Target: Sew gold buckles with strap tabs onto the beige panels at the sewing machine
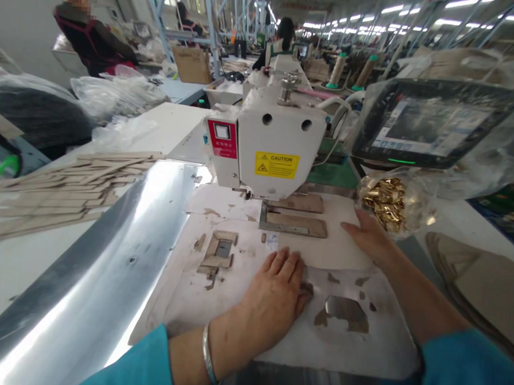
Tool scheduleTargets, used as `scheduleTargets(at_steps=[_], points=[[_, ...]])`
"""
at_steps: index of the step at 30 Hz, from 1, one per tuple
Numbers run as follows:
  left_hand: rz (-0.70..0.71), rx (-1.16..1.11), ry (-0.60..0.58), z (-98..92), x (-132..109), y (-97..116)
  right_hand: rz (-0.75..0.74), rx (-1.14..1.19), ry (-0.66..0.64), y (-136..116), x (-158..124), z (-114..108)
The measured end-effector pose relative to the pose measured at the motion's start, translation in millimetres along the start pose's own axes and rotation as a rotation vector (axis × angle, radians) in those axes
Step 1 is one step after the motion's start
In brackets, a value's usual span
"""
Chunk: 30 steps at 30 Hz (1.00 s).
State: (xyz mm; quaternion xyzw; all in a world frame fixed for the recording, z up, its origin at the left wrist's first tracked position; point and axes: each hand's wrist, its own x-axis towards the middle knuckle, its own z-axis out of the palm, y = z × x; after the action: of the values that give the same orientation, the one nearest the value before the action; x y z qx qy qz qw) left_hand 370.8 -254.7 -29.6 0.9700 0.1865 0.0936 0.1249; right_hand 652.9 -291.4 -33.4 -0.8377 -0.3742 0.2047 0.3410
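Note:
My left hand (272, 299) lies palm down on a worn white template sheet (234, 300), fingers stretched forward to the near edge of a beige panel (323, 253). My right hand (371, 236) rests at the panel's right edge, its fingers apart and touching it. The panel lies on the template beneath the head of a white sewing machine (281, 136). A metal clamp frame (296, 229) sits over tan strips (302, 221) there. Left of my hand, the template has a small square cutout (223, 248) bordered by tan material. Under my left palm the surface is hidden.
Tan strips (85, 178) are piled on the left table beside a shiny metal plate (106, 276). At right are a bag of gold-coloured metal parts (386, 202), a plastic-covered screen (433, 124) and stacked beige pieces (489, 279). People (91, 31) sit farther back.

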Motion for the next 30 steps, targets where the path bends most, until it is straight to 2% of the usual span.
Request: scheduleTargets(at_steps=[3,6,13,17,20,23,26,30], points=[[-0.046,0.055,-0.018,3.2,0,-6,-0.052,-0.100,0.065,-6,24,17],[-0.088,0.095,-0.030,2.9,2,-11,-0.097,-0.181,0.083,-10,33,22],[-0.126,0.117,-0.070,-0.2,5,-10,-0.089,-0.408,0.058,-30,21,28],[-0.110,0.103,-0.051,-3.1,8,-14,-0.212,-0.366,0.223,-26,15,31],[-0.094,0.088,-0.039,-5.2,11,-20,-0.400,-0.316,0.328,-13,-3,22],[-0.071,0.080,-0.028,-6.9,14,-24,-0.578,-0.344,0.207,2,-39,11],[-0.065,0.085,-0.008,-8.0,15,-24,-0.655,-0.445,0.045,14,-77,10],[-0.085,0.101,-0.002,-8.7,14,-21,-0.669,-0.529,0.044,22,-104,19]])
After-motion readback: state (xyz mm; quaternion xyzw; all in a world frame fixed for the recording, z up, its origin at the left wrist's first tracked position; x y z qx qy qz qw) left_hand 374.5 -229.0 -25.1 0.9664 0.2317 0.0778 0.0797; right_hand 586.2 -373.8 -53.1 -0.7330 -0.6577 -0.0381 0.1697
